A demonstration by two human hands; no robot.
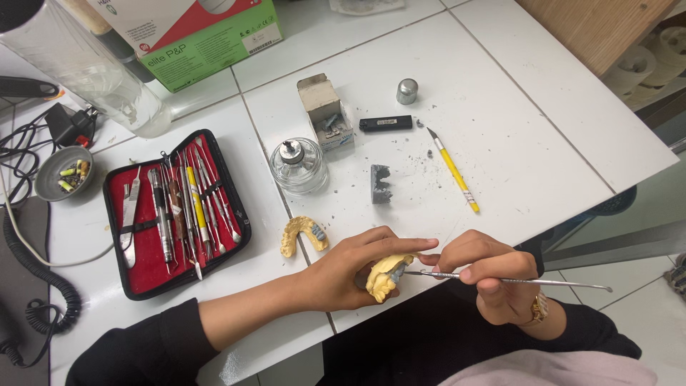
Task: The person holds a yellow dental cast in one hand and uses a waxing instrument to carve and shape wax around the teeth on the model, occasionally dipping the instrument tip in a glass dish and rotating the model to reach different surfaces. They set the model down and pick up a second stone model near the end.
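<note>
My left hand [354,271] grips a yellow dental cast [382,277] with grey wax on its top, at the near edge of the white tiled table [500,143]. My right hand [489,275] pinches a thin metal carving instrument [529,281]; its tip touches the grey wax on the cast. A second yellow cast [303,234] lies on the table just left of my left hand.
An open red-lined case of metal instruments [175,211] lies at left. A glass spirit lamp [298,166], a grey wax block [381,184], a yellow craft knife [452,169], a black lighter [386,123], a small carton [325,111] and a metal cap [407,91] sit beyond my hands. Cables lie at far left.
</note>
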